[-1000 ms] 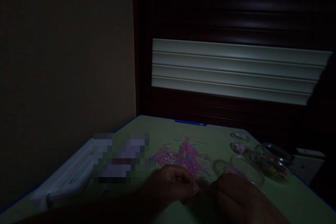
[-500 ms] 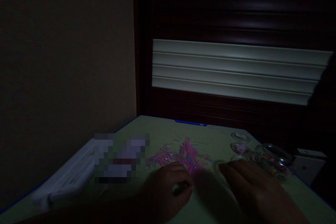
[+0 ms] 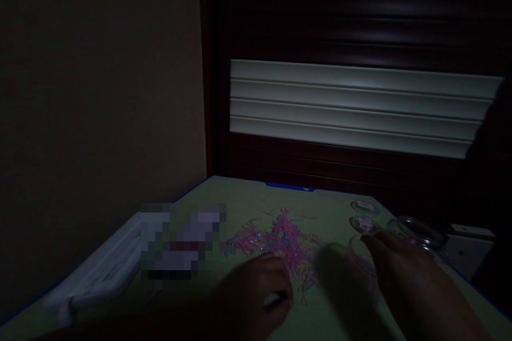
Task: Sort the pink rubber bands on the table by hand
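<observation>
The right hand (image 3: 404, 274) has moved off from the left hand (image 3: 256, 295) toward the jar (image 3: 422, 233), fingers extended and empty. The left fingers stay curled beside the bands (image 3: 280, 237) on the tabletop (image 3: 240, 192); I cannot tell whether they hold anything.

the right hand (image 3: 404, 272) has parted from the left hand (image 3: 256, 293) and moved to the clear jars (image 3: 420, 232).

head camera looks forward and down, close over the table (image 3: 352, 200).

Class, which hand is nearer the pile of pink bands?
Left. The left hand lies just before the pile; the right hand is farther right, by a clear jar.
</observation>
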The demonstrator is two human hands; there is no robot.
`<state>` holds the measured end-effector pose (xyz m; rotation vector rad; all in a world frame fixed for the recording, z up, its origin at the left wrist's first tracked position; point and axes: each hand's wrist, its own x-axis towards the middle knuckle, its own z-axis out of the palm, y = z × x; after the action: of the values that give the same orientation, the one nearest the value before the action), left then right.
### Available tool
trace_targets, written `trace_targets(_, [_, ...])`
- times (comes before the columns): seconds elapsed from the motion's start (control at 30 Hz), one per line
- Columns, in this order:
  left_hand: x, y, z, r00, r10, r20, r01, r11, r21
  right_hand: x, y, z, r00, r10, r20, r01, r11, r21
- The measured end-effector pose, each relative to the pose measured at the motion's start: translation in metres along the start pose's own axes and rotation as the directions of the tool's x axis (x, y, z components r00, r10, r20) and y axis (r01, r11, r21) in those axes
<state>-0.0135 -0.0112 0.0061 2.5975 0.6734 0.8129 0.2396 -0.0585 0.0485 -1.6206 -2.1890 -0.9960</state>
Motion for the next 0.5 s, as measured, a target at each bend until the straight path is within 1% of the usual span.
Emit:
trace_targets(0.3, [-0.0016, -0.0024, 0.0025, 1.0, -0.014, -0.013, 0.014, 1.0, -0.013, 0.0033, -0.0022, 0.0003, 1.0, -0.012, 0.018, 0.012, 1.0, 0.016])
trace_targets(0.43, [-0.0015, -0.0019, 0.0027, 1.0, -0.008, -0.016, 0.008, 1.0, -0.012, 0.0036, -0.0033, 0.0007, 1.0, 0.0, -0.023, 0.001, 0.999, 0.052])
trace_targets(0.5, [-0.0015, -0.0016, 0.0029, 1.0, -0.006, -0.009, 0.006, 1.0, -0.003, 0.0057, -0.0056, -0.0015, 0.998, 0.009, -0.055, -0.001, 0.991, 0.136])
